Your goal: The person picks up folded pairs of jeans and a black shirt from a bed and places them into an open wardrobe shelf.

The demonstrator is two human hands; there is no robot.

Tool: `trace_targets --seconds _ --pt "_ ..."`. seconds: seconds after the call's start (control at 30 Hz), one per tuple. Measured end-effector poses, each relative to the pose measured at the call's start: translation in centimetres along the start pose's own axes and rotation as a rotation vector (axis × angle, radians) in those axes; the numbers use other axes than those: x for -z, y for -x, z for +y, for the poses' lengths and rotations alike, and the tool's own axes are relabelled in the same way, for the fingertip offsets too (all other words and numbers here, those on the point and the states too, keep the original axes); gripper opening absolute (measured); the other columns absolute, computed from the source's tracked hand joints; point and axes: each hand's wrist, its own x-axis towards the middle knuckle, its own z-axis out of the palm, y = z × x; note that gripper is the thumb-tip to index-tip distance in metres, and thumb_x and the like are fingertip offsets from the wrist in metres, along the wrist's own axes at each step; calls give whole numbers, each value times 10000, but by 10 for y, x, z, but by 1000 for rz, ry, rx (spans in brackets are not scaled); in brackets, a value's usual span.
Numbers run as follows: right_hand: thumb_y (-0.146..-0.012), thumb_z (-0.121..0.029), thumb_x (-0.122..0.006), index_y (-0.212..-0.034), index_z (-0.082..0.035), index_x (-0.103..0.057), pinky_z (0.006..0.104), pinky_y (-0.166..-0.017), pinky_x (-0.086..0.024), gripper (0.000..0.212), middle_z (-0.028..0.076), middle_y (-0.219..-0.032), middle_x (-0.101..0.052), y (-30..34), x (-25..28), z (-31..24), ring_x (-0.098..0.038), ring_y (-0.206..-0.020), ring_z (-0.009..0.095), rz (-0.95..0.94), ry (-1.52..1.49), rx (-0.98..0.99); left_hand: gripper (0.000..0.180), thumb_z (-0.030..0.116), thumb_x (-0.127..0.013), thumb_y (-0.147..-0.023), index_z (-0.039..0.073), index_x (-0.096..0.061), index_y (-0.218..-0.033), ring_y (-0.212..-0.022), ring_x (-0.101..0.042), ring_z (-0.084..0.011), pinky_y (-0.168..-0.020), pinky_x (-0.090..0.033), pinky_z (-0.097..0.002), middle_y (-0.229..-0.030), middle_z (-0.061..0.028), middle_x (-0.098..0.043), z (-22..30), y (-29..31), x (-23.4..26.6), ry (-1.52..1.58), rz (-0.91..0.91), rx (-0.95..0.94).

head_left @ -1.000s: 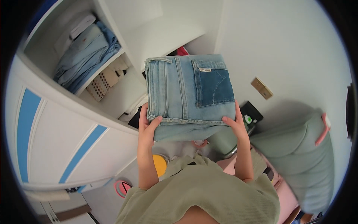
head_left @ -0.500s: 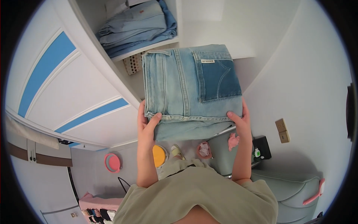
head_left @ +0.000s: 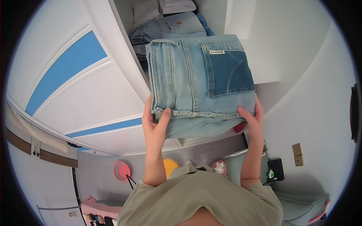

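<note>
Two hands (head_left: pixel 154 123) (head_left: pixel 254 119) holding folded jeans (head_left: pixel 188 79), white wardrobe (head_left: pixel 90 88) beyond

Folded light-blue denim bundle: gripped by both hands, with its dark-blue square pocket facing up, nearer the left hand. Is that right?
Not quite. The head view shows the dark-blue square pocket nearer the right hand, not the left hand. It does face up, and both hands grip the folded light-blue denim bundle.

One held denim bundle (head_left: pixel 199 84), one dark pocket (head_left: pixel 230 74), two blue stripes (head_left: pixel 71 68)
</note>
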Motion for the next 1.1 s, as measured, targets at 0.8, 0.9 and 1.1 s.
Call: trace_targets --seconds 0.8,0.9,1.1 --pt "-782 -102 -658 -1195 60 -484 264 -857 -422 477 102 -1058 -592 -5 16 18 -546 -956 149 -173 -50 313 479 126 -586 -740 -31 -491 -1183 -904 -599 -364 -783 -472 -383 -1056 -217 -587 -20 29 -52 -683 411 -628" --pt "-783 -124 -663 -1190 59 -486 266 -861 -421 480 106 -1054 -592 -1 18 25 -546 -959 154 -178 -51 336 459 132 -577 -757 -14 -507 -1187 -908 -601 -265 -815 -452 -330 -1004 -175 -615 -18 40 -63 -768 502 -595" --pt "-789 -158 -663 -1202 59 -472 272 -874 -415 504 130 -1085 -578 -1 17 38 -542 -983 174 -175 -119 384 449 152 -552 -726 35 -520 -1159 -838 -606 -353 -717 -486 -411 -1055 -148 -594 -13 48 -82 -933 708 -739"
